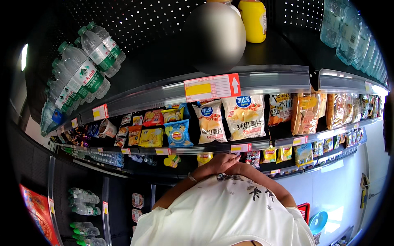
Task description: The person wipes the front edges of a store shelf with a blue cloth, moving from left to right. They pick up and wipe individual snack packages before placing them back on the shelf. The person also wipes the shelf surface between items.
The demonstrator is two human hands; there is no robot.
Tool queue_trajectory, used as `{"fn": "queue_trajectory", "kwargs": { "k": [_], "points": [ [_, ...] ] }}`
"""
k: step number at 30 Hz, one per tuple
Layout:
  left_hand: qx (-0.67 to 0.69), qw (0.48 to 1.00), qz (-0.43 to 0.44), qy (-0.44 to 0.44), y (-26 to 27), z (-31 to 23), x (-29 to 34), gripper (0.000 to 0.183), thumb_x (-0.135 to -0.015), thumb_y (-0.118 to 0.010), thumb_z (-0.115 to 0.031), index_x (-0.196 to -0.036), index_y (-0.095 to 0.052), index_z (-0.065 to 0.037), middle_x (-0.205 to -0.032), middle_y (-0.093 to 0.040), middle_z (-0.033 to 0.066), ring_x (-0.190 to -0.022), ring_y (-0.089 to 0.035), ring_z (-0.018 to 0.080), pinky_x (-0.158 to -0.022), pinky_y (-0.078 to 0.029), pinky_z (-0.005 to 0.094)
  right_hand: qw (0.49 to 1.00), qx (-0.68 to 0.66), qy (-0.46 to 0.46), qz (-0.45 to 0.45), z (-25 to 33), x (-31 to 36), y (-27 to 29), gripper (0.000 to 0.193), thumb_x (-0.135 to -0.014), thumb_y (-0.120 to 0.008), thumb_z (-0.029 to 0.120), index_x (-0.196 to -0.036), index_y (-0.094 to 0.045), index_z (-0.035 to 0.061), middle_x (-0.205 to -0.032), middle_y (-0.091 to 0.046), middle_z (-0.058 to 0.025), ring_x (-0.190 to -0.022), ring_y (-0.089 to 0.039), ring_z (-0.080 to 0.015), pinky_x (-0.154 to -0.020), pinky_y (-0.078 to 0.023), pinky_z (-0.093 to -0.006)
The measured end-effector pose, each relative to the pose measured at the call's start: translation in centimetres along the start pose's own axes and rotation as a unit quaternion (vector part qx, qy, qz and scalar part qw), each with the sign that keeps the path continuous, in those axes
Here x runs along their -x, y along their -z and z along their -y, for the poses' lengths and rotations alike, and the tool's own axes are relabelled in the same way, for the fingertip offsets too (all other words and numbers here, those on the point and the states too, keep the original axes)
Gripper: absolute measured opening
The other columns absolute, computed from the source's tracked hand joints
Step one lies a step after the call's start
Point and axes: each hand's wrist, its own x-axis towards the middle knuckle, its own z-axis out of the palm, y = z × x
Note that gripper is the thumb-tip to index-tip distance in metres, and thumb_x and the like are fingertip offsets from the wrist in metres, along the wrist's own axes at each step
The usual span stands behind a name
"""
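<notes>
My left hand [223,162] lies closed over my right hand [235,168], close to the front of my white shirt [221,209]. A bracelet [191,177] circles my left wrist. The fingers of my right hand are mostly hidden. Just beyond my hands, yellow snack bags [204,158] stand on a lower shelf. On the shelf above are two cream chip bags [245,117], a blue snack bag [179,133] and a yellow bag [151,137]. My hands are apart from these goods.
Bottled water [92,76] stands at the upper left, with blue-tinted bottles [349,35] at the upper right. A yellow bottle [252,20] is beside a blurred oval. The shelf edge [275,80] carries price tags. A blue basin [318,222] sits at the lower right.
</notes>
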Motion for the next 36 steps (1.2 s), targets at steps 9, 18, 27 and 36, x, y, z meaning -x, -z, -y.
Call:
{"fn": "queue_trajectory", "kwargs": {
  "k": [9,18,27,36],
  "points": [
    [0.003,0.99,-0.119,-0.071,-0.2,1.1,-1.6,0.022,-0.097,-0.057,-0.022,-0.098,-0.065,-0.001,-0.087,-0.067,0.0204,-0.082,-0.066,0.037,-0.068,-0.051,0.0414,0.997,-0.001,0.011,-0.072,-1.1,-0.2,-0.5,0.033,-0.095,-0.052,0.023,-0.123,-0.06,0.0076,-0.122,-0.062,-0.0155,-0.114,-0.058,-0.0275,-0.099,-0.044,-0.0382],
    [-0.089,0.836,-0.534,-0.087,8.6,-4.6,1.1,0.02,-0.088,-0.062,-0.003,-0.108,-0.06,-0.001,-0.108,-0.063,0.0149,-0.097,-0.062,0.0289,-0.087,-0.048,0.0351,0.923,-0.326,-0.067,-0.195,5.8,7.5,6.8,0.041,-0.1,-0.056,0.038,-0.106,-0.063,-0.0024,-0.093,-0.06,-0.0066,-0.078,-0.054,-0.0137,-0.074,-0.049,-0.0315],
    [-0.013,0.877,-0.48,0.019,8.7,4.8,-1.5,0.059,-0.091,-0.069,-0.024,-0.133,-0.04,0.006,-0.123,-0.055,0.0222,-0.112,-0.058,0.0267,-0.097,-0.046,0.0398,0.75,-0.547,-0.021,-0.372,3.4,6.7,5.5,0.054,-0.098,-0.057,0.048,-0.122,-0.057,0.0,-0.104,-0.062,-0.0045,-0.097,-0.053,-0.0115,-0.089,-0.044,-0.0281],
    [0.245,0.871,-0.423,0.04,8.6,4.9,-1.7,0.046,-0.085,-0.073,-0.009,-0.123,-0.05,0.004,-0.113,-0.065,0.0141,-0.1,-0.066,0.0197,-0.085,-0.055,0.0315,0.667,-0.601,-0.024,-0.44,4.3,6.3,4.7,0.058,-0.096,-0.06,0.047,-0.129,-0.051,0.0008,-0.118,-0.059,-0.0093,-0.106,-0.056,-0.0157,-0.094,-0.045,-0.031]
  ]
}}
